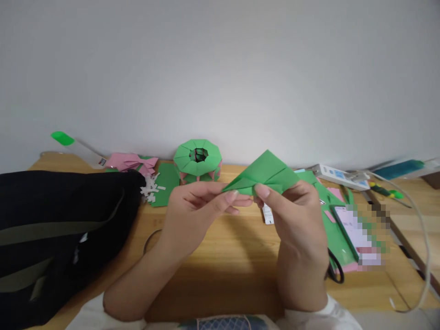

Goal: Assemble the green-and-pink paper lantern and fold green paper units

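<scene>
White label [268, 215]: print illegible | creased, pointed green paper [267, 169]: left hand [190, 217] pinches left corner, right hand [299, 220] lower fold | faceted paper ring [186, 158] behind

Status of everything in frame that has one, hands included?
Left hand: pinching the folded sheet
Right hand: pinching the folded sheet
Folded sheet: green, creased, held off the table
Paper ring model: assembled, centre open
White scraps: loose pile
Phone: screen lit
Power strip: plug inserted

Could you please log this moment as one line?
left hand: pinching green paper, left corner | right hand: holding right side | paper: folded, above table
</scene>
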Demonstrator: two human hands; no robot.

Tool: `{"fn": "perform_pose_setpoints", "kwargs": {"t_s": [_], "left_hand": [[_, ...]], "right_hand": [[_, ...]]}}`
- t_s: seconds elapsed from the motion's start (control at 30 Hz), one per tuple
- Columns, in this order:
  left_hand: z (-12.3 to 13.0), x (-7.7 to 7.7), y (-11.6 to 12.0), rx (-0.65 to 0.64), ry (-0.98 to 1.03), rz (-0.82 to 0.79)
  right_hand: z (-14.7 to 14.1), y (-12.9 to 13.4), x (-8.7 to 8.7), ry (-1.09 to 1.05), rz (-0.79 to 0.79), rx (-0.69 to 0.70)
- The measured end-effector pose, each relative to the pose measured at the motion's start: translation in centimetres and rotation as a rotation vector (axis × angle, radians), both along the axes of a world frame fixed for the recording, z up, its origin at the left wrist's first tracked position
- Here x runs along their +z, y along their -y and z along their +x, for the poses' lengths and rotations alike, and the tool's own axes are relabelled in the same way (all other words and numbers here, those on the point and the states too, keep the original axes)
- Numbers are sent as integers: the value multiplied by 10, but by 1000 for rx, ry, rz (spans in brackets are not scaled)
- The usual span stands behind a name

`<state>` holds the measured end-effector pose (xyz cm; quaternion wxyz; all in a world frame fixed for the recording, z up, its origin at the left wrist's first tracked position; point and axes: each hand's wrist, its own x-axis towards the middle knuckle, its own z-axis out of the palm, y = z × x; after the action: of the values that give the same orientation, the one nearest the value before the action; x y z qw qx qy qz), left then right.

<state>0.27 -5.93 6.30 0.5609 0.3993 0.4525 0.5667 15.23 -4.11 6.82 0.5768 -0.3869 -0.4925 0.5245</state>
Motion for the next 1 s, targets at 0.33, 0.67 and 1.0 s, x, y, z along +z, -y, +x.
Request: {"fn": "perform_pose_setpoints", "kwargs": {"t_s": [0.33, 0.67, 1.0], "left_hand": [[0, 3, -1, -93, 45, 30], [-4, -4, -2, -181, 67, -6], [-2, 1, -3, -139, 140, -3]], "right_hand": [[1, -1, 1, -26, -25, -19], [1, -1, 0, -28, -35, -42], [2, -2, -1, -5, -36, -97]]}}
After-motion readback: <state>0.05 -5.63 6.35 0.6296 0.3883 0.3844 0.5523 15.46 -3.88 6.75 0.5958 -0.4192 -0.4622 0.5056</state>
